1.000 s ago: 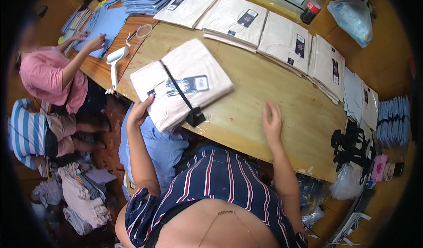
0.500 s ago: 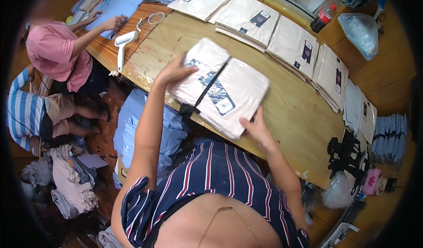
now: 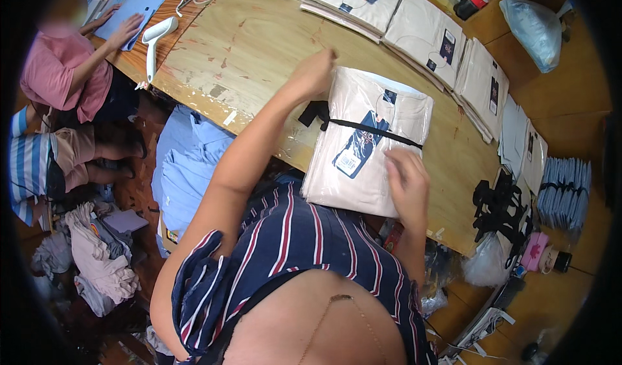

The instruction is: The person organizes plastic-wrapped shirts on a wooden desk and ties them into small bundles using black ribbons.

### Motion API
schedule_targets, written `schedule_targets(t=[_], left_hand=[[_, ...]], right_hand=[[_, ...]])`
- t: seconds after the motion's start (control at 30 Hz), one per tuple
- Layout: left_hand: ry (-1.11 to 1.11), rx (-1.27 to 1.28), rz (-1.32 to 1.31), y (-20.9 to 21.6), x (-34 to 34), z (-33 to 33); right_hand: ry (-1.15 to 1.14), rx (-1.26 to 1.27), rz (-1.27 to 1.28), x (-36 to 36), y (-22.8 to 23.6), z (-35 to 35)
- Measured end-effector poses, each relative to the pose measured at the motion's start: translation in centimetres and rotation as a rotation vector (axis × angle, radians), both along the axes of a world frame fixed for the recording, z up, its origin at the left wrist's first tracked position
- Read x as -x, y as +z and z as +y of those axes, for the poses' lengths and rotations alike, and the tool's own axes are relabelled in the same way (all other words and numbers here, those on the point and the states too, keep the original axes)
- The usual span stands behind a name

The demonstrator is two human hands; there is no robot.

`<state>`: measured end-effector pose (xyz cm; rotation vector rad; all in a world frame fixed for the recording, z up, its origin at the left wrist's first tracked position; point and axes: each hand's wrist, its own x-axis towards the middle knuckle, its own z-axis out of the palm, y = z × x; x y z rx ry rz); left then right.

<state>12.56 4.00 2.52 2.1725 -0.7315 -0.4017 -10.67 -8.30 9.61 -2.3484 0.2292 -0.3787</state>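
Observation:
A stack of folded pale garments in clear plastic bags (image 3: 363,102) rests at the table's near edge, close against my striped top. A black band (image 3: 402,138) runs across it, with a bunched black end off its left side. Dark paper tags, one with a white label, show through the top bag. My left hand (image 3: 314,76) is beside the stack's far left corner, its fingers bent and mostly hidden. My right hand (image 3: 411,183) lies over the stack's right near side, touching the bag, with its fingers loosely bent and apart.
Similar bagged stacks (image 3: 424,31) line the wooden table's (image 3: 259,47) far side. A white lint roller (image 3: 155,41) lies at left, near a person in pink (image 3: 65,73) handling blue cloth. Black straps (image 3: 495,206) and a tied blue bundle (image 3: 564,193) sit at right. Blue fabric (image 3: 194,170) is heaped below.
The tied stack has come nearer to me and turned, its band now running nearly sideways. My left hand has left its top for the far left corner; my right hand has shifted onto its right side.

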Motion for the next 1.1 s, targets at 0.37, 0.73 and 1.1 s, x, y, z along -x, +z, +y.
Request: schedule_targets(t=[0.37, 0.73, 1.1], left_hand=[[0.402, 0.214, -0.533, 1.6, 2.9, 5.2], [0.542, 0.532, 0.62, -1.8, 6.1, 4.9], [0.566, 0.36, 0.205, -2.9, 3.8, 10.9]], right_hand=[[0.177, 0.43, -0.027, -5.3, -4.8, 0.8], [0.133, 0.368, -0.111, -5.3, -5.5, 0.6], [0.015, 0.343, -0.013, -6.0, -4.3, 1.3]])
